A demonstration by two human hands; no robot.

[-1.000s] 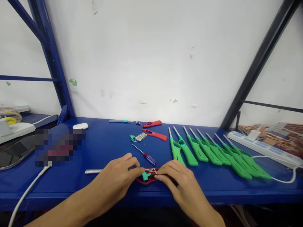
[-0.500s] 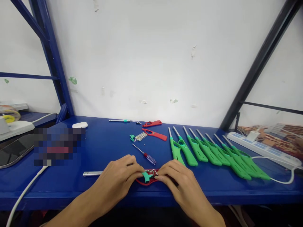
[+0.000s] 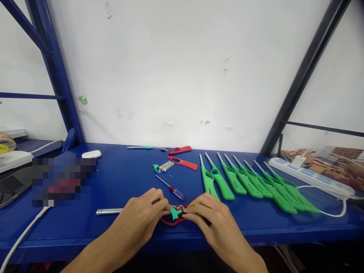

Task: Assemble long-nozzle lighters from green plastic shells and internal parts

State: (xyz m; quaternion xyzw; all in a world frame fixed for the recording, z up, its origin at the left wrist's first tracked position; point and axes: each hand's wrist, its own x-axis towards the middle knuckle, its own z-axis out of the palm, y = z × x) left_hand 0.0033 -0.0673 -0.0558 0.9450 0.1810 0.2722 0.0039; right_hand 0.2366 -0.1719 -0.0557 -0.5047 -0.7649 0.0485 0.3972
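An opened red stick lighter [image 3: 167, 222] lies at the table's front edge, its inner parts showing. A metal tube [image 3: 109, 211] sticks out to the left from under my left hand [image 3: 145, 216]. That hand's thumb and fingers are pinched together at the left side of a green trigger [image 3: 175, 213] in the red shell. My right hand [image 3: 213, 216] is closed over the shell's right part, its fingertips pinching at a small black piece beside the trigger. White wire curves just behind the trigger. My palms hide the rest of the lighter.
A screwdriver [image 3: 172, 187] lies behind my hands. Farther back are red shell halves [image 3: 186, 163], a silver gas tank [image 3: 166, 166] and a metal rod [image 3: 139, 147]. Several green stick lighters [image 3: 227, 185] stretch to the right, near a power strip [image 3: 313, 182]. A white case [image 3: 91, 154] sits left.
The view has shifted slightly, moving the scene a little left and down. Both hands stay at the red lighter, with the trigger tilted slightly differently.
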